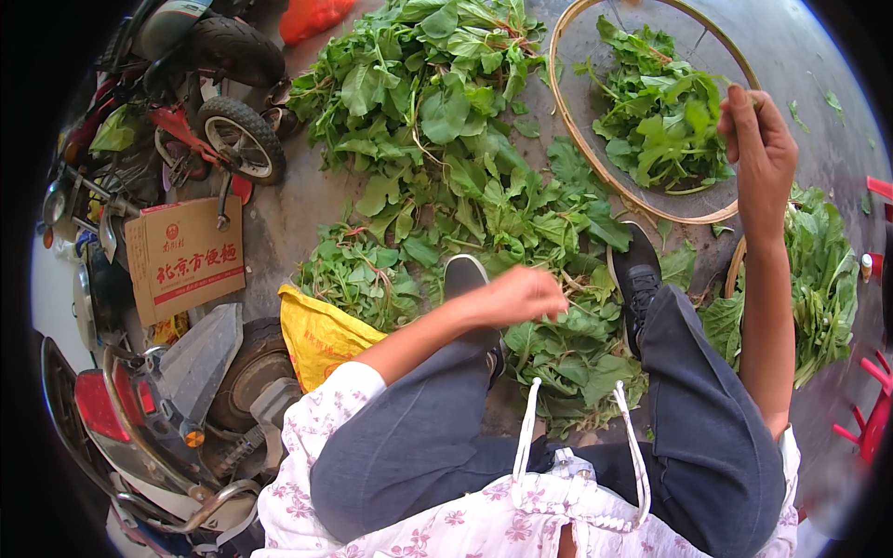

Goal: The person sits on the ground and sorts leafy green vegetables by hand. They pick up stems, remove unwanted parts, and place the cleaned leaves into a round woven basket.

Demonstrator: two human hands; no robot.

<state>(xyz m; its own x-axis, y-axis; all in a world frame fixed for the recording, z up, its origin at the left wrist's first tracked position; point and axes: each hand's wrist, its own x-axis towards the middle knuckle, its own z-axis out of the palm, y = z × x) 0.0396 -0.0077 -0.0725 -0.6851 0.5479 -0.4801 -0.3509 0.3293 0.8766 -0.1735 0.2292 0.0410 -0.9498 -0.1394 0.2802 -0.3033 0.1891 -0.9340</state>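
Observation:
My right hand (765, 139) is raised at the rim of a round sieve (561, 93) with a wooden hoop and mesh bottom. Its fingertips pinch a leafy green sprig (698, 119), whose leaves hang over the loose greens (633, 139) in the sieve. My left hand (526, 296), a little blurred, hovers above the greens (577, 358) between my shoes. Its fingers are curled, and whatever they may hold is hidden. A big heap of leafy greens (446, 112) spreads across the floor ahead of me.
Another pile of greens (823, 279) lies at the right, near a red plastic stool (873, 409). On the left stand a motorbike (167, 400), a cardboard box (191, 256) and a small-wheeled bike (240, 139). A yellow sack (321, 339) lies by my left knee; a red bag (312, 19) is farther off.

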